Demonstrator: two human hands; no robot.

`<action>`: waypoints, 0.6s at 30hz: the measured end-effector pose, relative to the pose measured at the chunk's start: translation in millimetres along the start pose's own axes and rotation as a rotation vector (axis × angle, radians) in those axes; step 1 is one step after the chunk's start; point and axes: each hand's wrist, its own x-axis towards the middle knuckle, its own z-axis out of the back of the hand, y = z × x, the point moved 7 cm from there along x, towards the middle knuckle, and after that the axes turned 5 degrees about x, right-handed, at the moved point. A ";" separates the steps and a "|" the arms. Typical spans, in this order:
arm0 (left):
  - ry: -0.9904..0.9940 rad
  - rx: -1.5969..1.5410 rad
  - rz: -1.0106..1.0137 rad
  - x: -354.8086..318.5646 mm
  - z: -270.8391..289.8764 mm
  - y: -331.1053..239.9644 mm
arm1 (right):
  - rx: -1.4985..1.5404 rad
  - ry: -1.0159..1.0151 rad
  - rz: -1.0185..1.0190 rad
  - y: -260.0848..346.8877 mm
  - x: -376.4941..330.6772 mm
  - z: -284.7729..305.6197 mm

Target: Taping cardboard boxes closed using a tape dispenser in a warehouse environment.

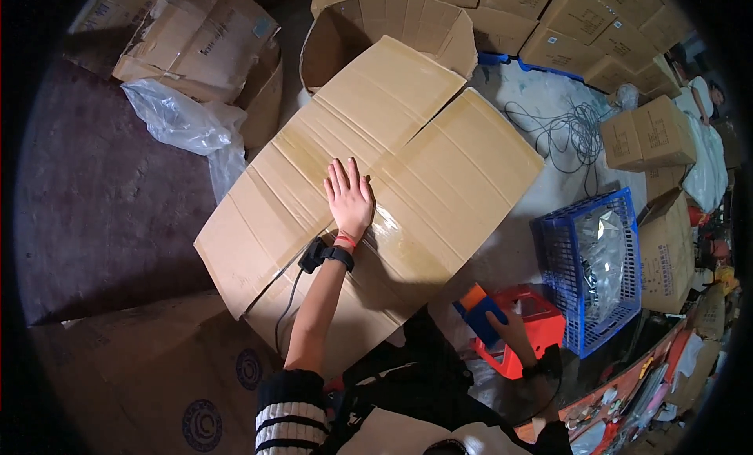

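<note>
A large flattened cardboard box [439,188] lies slantwise in front of me, with flaps split by slits and shiny tape near its middle. My left hand [351,200] rests palm down on it, fingers stretched out and slightly apart. Off the cardboard's lower right edge, my right hand [511,331] is closed round a blue and orange block-shaped thing [488,323]; its exact kind does not show. That hand is over a red plastic stool [553,322], and I cannot tell whether the two touch.
At the right stands a blue plastic crate [584,333] holding clear plastic wrap. Beyond it lies a coiled grey cable [576,133]. An open carton [463,43] stands behind the cardboard. Stacked cartons [576,51] fill the back right; a plastic bag [176,118] hangs at the left.
</note>
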 end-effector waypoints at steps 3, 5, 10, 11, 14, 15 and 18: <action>-0.004 0.013 -0.004 -0.1 -1.9 0.8 | 0.137 -0.068 0.195 5.2 15.4 -7.5; -0.013 0.012 -0.005 0.3 -0.5 0.9 | 0.054 -0.117 0.138 3.8 27.2 -12.3; 0.034 -0.054 0.026 -14.1 7.6 -8.7 | 0.135 -0.051 0.241 32.7 38.5 -19.2; 0.032 -0.069 0.028 -24.7 11.1 -15.3 | 0.116 -0.032 0.236 36.1 38.9 -18.9; 0.169 -0.039 0.036 -52.4 8.7 -31.3 | 0.241 0.027 0.229 39.9 37.2 -19.0; 0.122 -0.064 0.030 -56.0 13.2 -33.5 | 0.113 -0.042 0.209 38.2 38.6 -14.7; 0.065 -0.144 0.010 -54.8 20.5 -32.3 | 0.176 -0.043 0.260 38.7 40.6 -14.9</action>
